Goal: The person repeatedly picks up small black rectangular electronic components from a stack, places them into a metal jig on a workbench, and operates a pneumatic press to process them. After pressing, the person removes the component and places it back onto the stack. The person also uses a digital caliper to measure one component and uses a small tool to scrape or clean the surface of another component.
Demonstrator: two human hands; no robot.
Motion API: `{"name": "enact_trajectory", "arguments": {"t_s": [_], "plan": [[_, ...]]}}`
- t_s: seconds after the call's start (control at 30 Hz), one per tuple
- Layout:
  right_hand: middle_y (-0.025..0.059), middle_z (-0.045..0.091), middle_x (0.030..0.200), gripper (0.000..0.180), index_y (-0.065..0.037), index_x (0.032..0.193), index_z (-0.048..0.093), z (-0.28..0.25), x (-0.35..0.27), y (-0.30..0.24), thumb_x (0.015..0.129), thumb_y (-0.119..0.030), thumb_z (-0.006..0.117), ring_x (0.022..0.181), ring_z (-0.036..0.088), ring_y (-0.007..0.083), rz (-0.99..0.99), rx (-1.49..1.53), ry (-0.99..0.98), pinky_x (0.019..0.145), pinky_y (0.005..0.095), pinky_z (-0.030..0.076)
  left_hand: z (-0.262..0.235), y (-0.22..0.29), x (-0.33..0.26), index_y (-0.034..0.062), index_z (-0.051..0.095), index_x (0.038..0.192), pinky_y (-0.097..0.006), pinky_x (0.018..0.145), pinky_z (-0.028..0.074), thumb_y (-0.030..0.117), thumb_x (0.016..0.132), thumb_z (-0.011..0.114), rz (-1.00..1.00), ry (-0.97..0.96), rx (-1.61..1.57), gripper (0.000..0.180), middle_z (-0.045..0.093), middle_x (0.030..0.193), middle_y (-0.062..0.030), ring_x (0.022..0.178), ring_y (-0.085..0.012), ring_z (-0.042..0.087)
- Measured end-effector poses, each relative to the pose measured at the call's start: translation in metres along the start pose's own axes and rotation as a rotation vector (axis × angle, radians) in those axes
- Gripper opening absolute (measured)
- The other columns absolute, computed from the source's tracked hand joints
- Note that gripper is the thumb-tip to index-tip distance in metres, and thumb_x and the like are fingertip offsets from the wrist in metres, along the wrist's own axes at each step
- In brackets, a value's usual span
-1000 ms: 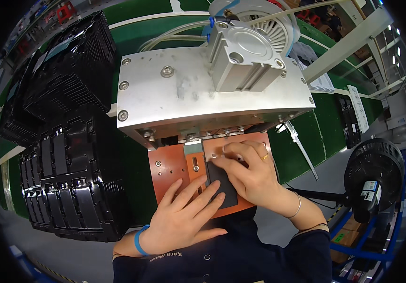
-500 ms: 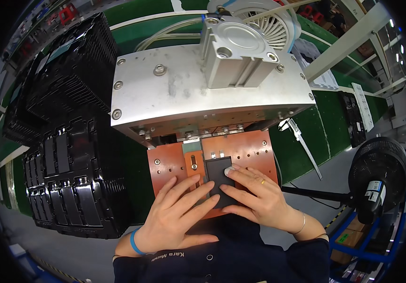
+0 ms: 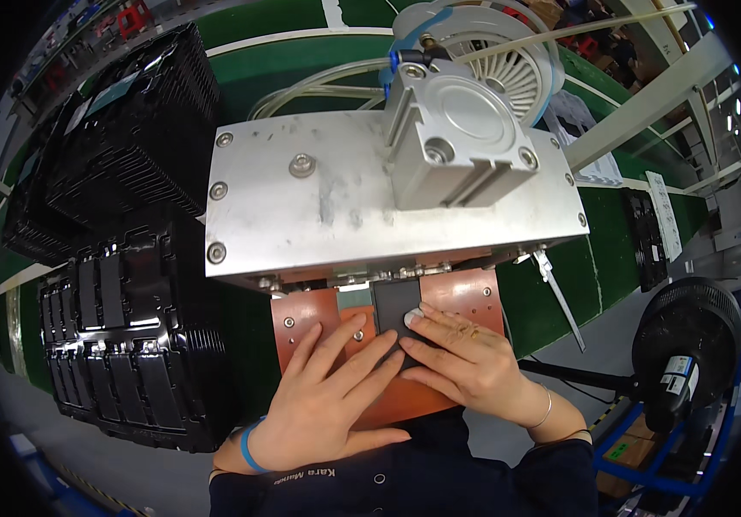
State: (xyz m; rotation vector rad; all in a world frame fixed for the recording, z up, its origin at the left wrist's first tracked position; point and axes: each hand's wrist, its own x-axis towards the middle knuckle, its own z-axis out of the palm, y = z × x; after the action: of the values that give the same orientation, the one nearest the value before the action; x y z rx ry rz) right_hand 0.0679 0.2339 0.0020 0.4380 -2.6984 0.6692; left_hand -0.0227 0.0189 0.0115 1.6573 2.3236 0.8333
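A flat, dark grey rectangular piece [image 3: 396, 300] lies on the orange-red base plate [image 3: 303, 308], between the hands and straight ahead of the fingertips, with its long axis running away from the body toward the silver metal press housing [image 3: 344, 202]. That alignment with the opening under the housing seems to be the relation that matters most. The piece's left long edge runs beside a narrow orange block [image 3: 368, 319] with a bolt in it. The left hand [image 3: 319, 405] comes in from the near left, its fingers spread and laid flat, the longer fingertips over the piece's nearer part. The right hand [image 3: 472, 370] comes from the near right, its fingers extended close together and angled across the right long edge; one wears a white fingertip cover [image 3: 413, 319]. Neither hand is clenched or pinching; both rest from above, and neither is clearly nearer. The far end of the piece reaches the housing's front edge, though whether it passes underneath is hard to tell, as the overhang hides it; the near end is partly covered by the fingers.
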Motion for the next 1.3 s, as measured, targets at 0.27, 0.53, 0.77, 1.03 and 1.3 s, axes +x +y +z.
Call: {"name": "enact_trajectory", "arguments": {"t_s": [0.27,0.53,0.77,1.03,1.3], "plan": [[0.0161,0.066,0.114,0.034,0.0,0.103,0.069,-0.003,0.002,-0.0017,0.076,-0.019,0.078,0.107,0.065,0.0314,-0.017,-0.04,-0.044,0.085,0.0364,0.057,0.0034,-0.0021,-0.0013,0.0076,0.065,0.118,-0.056,0.108,0.027,0.059,0.082,0.064,-0.019,-0.017,-0.007,0.063,0.055,0.134,-0.0069,0.132,-0.0305,0.043],[0.014,0.068,0.112,0.031,-0.002,0.101,0.071,-0.0024,0.0017,-0.0032,0.078,-0.022,0.076,0.103,0.068,0.0284,-0.038,-0.104,-0.045,0.08,0.0336,0.059,0.0045,-0.0019,-0.0034,0.016,0.065,0.123,-0.057,0.109,0.028,0.064,0.078,0.064,-0.041,-0.076,0.056,0.066,0.054,0.137,-0.0017,0.132,-0.0326,0.042],[0.0126,0.068,0.113,0.028,-0.003,0.1,0.071,-0.0007,0.0014,-0.001,0.079,-0.022,0.075,0.104,0.068,0.0278,-0.038,-0.105,-0.038,0.079,0.033,0.059,0.0064,-0.0023,-0.0037,0.0169,0.065,0.124,-0.057,0.109,0.028,0.063,0.077,0.064,-0.042,-0.076,0.068,0.066,0.054,0.137,-0.0012,0.132,-0.0325,0.042],[0.0134,0.068,0.112,0.026,-0.003,0.097,0.072,-0.0016,0.0026,-0.0007,0.077,-0.02,0.076,0.103,0.068,0.0282,-0.027,-0.083,-0.03,0.079,0.0331,0.059,0.0055,-0.0013,-0.0026,0.0167,0.064,0.125,-0.058,0.109,0.029,0.059,0.077,0.068,-0.048,-0.073,0.071,0.064,0.054,0.137,-0.0014,0.132,-0.0324,0.042],[0.013,0.068,0.111,0.027,-0.002,0.097,0.071,-0.0029,0.0047,-0.0041,0.077,-0.019,0.077,0.102,0.068,0.0284,-0.035,-0.106,-0.036,0.079,0.0329,0.059,0.006,0.0004,-0.0043,0.0162,0.065,0.124,-0.057,0.11,0.028,0.056,0.078,0.069,-0.048,-0.066,0.06,0.06,0.054,0.137,-0.0024,0.133,-0.0327,0.042]]}}
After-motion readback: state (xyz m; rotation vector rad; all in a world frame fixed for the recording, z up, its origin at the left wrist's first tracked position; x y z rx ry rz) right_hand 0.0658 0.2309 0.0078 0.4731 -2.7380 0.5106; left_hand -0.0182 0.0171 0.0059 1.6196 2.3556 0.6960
